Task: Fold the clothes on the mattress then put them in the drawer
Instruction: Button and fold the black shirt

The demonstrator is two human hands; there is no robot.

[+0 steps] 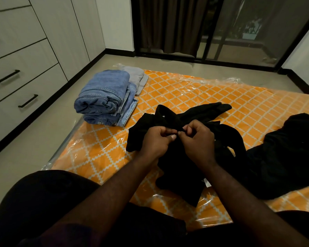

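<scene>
pinching the black garment (177, 157) with left hand (156, 141) and right hand (197, 139), sorting it out on the mattress (185, 93); probably needing spreading flat before folding.

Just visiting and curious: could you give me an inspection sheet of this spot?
Surface: orange patterned mattress, plastic-wrapped, on the floor.
Job's things: black garment, unfolded, before the person; folded jeans stacked at the mattress's left edge; folded grey garment behind them; unfolded black pile at right.
Clutter: nothing seen.
Hands: left hand and right hand both pinch the black garment.
Cables: nothing seen.
Surroundings: closed drawers at left; dark curtain and glass door ahead.
</scene>
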